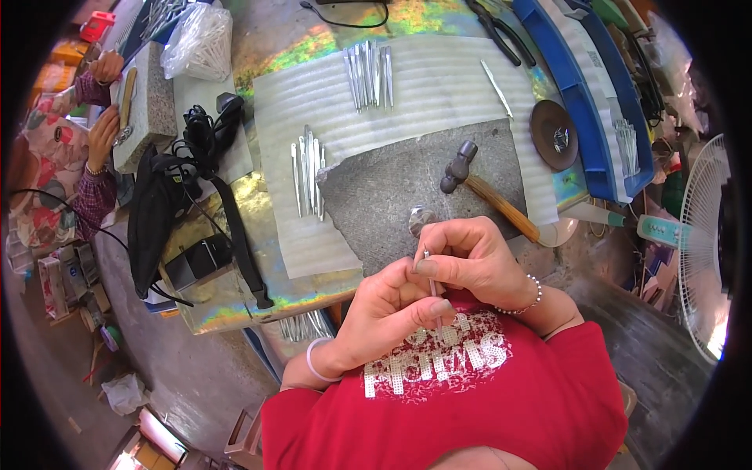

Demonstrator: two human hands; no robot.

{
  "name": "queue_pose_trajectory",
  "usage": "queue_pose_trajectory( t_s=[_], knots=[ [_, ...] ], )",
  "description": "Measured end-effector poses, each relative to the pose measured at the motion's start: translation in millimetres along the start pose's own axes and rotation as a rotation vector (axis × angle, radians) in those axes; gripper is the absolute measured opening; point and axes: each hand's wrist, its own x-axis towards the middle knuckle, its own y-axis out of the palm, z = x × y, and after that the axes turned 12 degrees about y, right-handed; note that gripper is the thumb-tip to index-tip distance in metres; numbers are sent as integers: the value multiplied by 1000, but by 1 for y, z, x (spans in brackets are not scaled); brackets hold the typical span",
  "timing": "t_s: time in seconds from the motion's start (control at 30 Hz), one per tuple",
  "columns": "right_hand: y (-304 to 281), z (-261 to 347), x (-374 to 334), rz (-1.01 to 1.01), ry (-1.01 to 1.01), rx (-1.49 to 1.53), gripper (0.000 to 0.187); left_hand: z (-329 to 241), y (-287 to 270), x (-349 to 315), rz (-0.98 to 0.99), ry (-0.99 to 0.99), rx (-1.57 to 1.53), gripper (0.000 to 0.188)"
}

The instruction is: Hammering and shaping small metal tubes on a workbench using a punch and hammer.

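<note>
Close to my red shirt, both hands hold a thin metal rod [432,287] between them, tilted nearly upright. My left hand [384,313] is closed round its lower part, thumb and fingers pinching. My right hand [474,262] pinches its upper end between thumb and forefinger. Fingers hide much of the rod, so its exact kind cannot be told. Just beyond the hands lies a dark grey stone slab [384,192] with a shiny worn spot [421,218] near its front. A ball-peen hammer [501,207] with a wooden handle rests on the slab's right side.
Slim silver metal pieces lie grouped on white foam sheeting [282,102], with a single piece [496,88] apart. Right are pliers [501,35], a brown dish [554,135], blue trays [576,102] and a fan [701,243]. Left are a black bag [153,219] and another person's hands [103,133].
</note>
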Motion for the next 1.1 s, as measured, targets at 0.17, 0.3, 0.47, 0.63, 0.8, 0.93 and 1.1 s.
queue_pose_trajectory(
  t_s=[0.17, 0.3, 0.47, 0.63, 0.8, 0.93, 1.1],
  knots=[
    [1, 1, -2, 1, 11, 30, 9, -2, 3, 1, -13, -58, -83, 24],
    [0, 2, -3, 11, -5, 40, 10, -4, 5, 2, -4, -68, -68, 25],
    [-1, 1, -5, 13, -30, 40, 10, -3, 9, 4, -30, -53, -56, 23],
    [-4, -2, -4, 27, -73, 40, 9, -2, 12, 5, -48, -24, -11, 22],
    [-6, -2, -4, 39, -98, 56, 10, -3, 15, 7, -53, 23, 40, 22],
    [-6, 3, -6, 25, -99, 115, 9, -5, 17, 7, -118, 2, 36, 22],
    [-20, 0, -6, -42, -203, 176, 9, -13, 11, 6, -271, 179, -69, 24]
  ],
)
